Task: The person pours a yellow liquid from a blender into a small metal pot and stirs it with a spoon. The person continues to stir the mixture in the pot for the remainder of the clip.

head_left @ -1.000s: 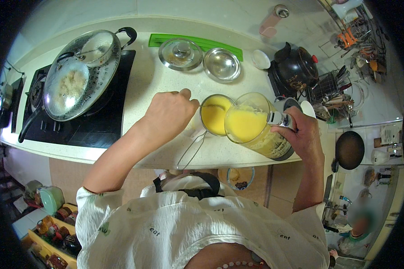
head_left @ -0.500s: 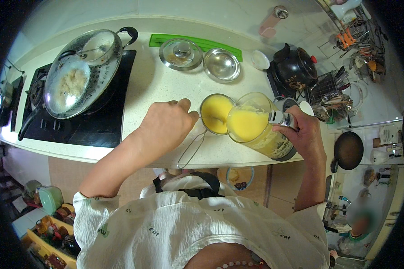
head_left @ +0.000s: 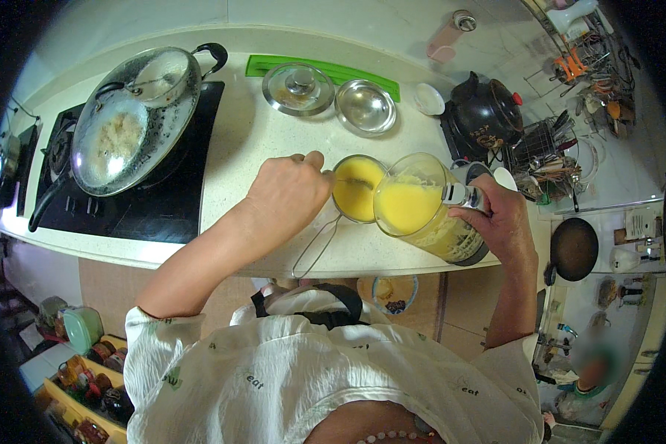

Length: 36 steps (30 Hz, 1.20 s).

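Pale wall (head_left: 303,13) behind white counter (head_left: 229,140) (edge curving); tan floor (head_left: 429,300) below.

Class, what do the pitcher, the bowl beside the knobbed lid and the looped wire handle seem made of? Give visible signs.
Pitcher: clear, smooth glass or plastic; its yellow liquid shows through.
Bowl: polished metal, probably steel; bright reflections.
Looped wire handle: apparently bare metal; thin, with a greyish shine.

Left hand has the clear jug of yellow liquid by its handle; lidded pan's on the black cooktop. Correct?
Wrong hand: the head view shows the right hand on the handle of the clear jug of yellow liquid. The lidded pan is on the black cooktop, as stated.
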### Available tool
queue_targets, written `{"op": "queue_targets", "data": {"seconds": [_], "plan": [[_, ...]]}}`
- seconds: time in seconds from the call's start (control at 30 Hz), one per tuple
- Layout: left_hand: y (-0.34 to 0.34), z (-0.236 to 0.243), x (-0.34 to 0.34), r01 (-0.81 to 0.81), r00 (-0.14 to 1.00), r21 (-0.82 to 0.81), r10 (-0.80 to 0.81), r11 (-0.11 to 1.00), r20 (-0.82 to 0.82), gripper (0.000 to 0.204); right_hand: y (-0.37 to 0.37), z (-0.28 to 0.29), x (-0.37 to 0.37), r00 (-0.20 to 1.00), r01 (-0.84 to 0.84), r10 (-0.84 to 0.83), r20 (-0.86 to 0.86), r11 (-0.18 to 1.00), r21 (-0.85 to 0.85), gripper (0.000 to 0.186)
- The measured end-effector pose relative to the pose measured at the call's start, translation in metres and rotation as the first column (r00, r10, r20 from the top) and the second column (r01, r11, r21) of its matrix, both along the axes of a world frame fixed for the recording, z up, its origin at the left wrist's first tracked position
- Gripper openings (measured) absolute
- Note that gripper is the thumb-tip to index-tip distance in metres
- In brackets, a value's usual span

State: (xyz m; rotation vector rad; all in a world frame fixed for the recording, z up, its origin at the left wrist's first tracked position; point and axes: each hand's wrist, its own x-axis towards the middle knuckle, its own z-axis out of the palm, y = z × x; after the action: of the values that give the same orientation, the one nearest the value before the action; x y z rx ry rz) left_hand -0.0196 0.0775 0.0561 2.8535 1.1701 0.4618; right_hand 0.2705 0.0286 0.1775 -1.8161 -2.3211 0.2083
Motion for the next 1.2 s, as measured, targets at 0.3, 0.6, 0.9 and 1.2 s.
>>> {"op": "queue_targets", "data": {"seconds": [0.3,0.6,0.9,1.2], "plan": [[-0.006,0.007,-0.006,-0.006,1.000,-0.037,0.005,0.999,-0.026,0.015,0.010,-0.001,-0.002,0.998,-0.024,0.024,0.055,1.000,-0.003,0.042],[-0.012,0.018,-0.014,-0.068,0.997,-0.029,0.067,0.997,-0.030,0.017,0.019,0.008,-0.014,0.989,-0.097,0.099,0.114,0.995,-0.023,0.043],[-0.007,0.012,-0.012,-0.069,0.997,-0.014,0.069,0.998,0.029,0.014,0.018,0.005,-0.013,0.994,-0.073,0.073,0.080,0.997,-0.006,0.042],[0.001,-0.003,0.001,-0.042,0.998,0.035,0.041,0.999,0.040,0.014,-0.003,-0.002,0.012,0.991,0.132,-0.131,-0.033,0.991,0.026,0.039]]}}
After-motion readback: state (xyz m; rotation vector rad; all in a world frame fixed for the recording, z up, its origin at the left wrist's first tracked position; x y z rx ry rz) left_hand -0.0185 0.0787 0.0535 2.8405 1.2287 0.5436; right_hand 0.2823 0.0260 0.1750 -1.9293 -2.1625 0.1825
